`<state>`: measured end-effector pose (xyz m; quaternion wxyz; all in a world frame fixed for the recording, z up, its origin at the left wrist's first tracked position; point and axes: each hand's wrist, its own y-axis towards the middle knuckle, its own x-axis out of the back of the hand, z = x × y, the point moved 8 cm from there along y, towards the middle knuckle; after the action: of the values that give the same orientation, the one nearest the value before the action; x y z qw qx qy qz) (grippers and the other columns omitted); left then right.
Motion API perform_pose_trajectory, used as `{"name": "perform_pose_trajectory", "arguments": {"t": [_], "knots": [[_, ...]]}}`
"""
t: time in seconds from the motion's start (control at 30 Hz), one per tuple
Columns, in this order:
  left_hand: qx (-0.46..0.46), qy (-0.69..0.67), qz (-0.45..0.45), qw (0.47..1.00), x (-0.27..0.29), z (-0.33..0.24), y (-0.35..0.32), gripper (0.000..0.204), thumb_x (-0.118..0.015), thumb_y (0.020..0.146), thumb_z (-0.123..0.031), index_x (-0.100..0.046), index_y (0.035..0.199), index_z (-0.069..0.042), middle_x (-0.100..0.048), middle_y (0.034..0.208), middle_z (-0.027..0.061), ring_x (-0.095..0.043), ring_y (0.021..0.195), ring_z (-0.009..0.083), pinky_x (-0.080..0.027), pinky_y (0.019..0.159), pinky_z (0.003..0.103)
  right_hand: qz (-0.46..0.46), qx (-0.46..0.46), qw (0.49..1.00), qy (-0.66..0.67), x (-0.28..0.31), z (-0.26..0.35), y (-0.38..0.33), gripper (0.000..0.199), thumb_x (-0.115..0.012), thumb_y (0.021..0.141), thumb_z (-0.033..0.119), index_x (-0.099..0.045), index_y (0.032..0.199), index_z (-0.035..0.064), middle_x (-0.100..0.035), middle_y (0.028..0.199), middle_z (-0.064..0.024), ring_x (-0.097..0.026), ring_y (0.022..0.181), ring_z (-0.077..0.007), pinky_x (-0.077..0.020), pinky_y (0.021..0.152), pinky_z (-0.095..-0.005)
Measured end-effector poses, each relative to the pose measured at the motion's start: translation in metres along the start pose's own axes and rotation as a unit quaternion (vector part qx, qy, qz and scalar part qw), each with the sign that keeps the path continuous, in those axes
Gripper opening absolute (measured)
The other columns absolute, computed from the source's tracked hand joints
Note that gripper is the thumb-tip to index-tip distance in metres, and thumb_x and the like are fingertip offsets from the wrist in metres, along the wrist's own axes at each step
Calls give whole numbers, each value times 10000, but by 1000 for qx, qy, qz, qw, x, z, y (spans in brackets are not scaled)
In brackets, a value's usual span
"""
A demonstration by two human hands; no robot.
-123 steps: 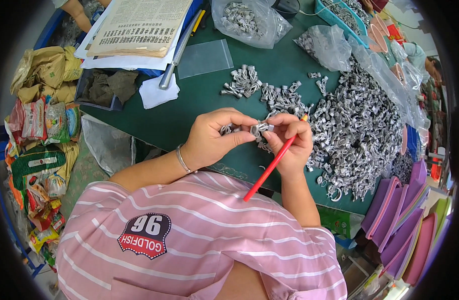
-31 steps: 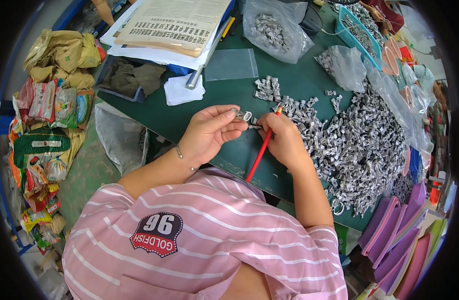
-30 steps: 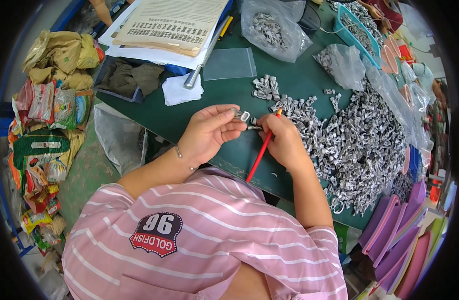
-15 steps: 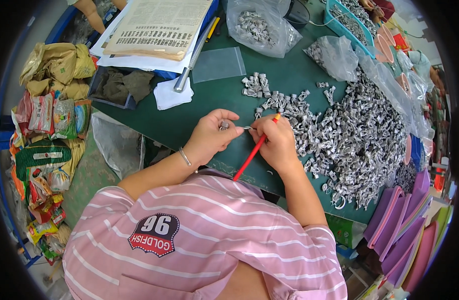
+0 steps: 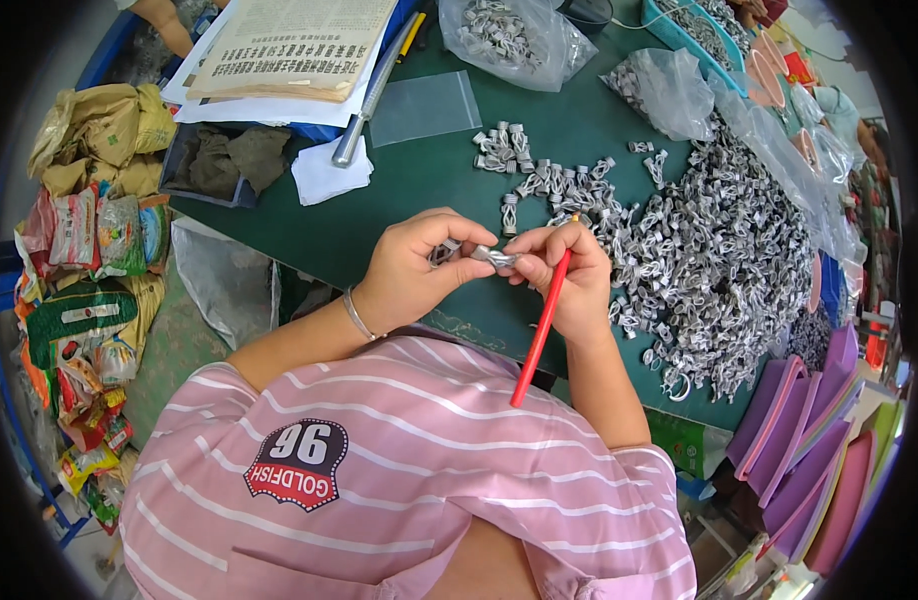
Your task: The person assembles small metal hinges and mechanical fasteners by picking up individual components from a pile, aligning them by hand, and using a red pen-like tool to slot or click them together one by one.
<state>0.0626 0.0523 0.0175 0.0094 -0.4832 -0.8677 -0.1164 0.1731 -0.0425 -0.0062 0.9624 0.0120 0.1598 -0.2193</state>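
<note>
Left hand (image 5: 411,268) and right hand (image 5: 564,272) closed together on a small silver metal piece (image 5: 494,257), pinched between fingertips above the near edge of the green table (image 5: 419,175). Red stick (image 5: 541,330) also gripped in the right hand, slanting toward the body. Heap of silver pieces (image 5: 719,260) near, toward the table's right edge.

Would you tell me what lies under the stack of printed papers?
Under the papers show white sheets and a blue edge; whatever is beneath their middle is covered.
</note>
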Motion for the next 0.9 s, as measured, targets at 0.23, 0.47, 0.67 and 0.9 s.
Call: {"name": "perform_pose_trajectory", "arguments": {"t": [0.23,0.47,0.67,0.9], "knots": [[-13,-56,-9,998,-2,0,-4,219,-656,724,44,-600,934,11,-552,789,26,-479,630,59,-377,542,174,-42,215,970,-101,-3,21,-14,343,-667,693,-84,-372,792,60,-566,970,-177,-543,748,-146,-466,665,-246],[239,-284,17,928,-18,39,-16,211,-568,820,-29,-587,1026,12,-595,826,61,-513,608,78,-397,491,188,-32,322,923,-208,-24,49,-24,404,-701,666,-69,-343,796,67,-578,907,-162,-542,717,-171,-459,625,-258],[336,-430,-57,836,-17,48,-20,255,-468,880,-103,-504,1116,-13,-579,843,79,-528,606,115,-397,460,206,-99,246,909,-323,-2,44,-7,254,-630,725,-49,-396,696,45,-624,816,-140,-572,653,-208,-458,582,-276],[296,-455,-111,832,-3,63,-17,112,-500,870,-131,-500,952,-55,-469,726,17,-442,576,86,-331,451,205,-23,218,743,-632,-20,31,21,291,-724,570,72,-456,684,76,-510,615,-76,-508,597,-284,-370,582,-371]]}}
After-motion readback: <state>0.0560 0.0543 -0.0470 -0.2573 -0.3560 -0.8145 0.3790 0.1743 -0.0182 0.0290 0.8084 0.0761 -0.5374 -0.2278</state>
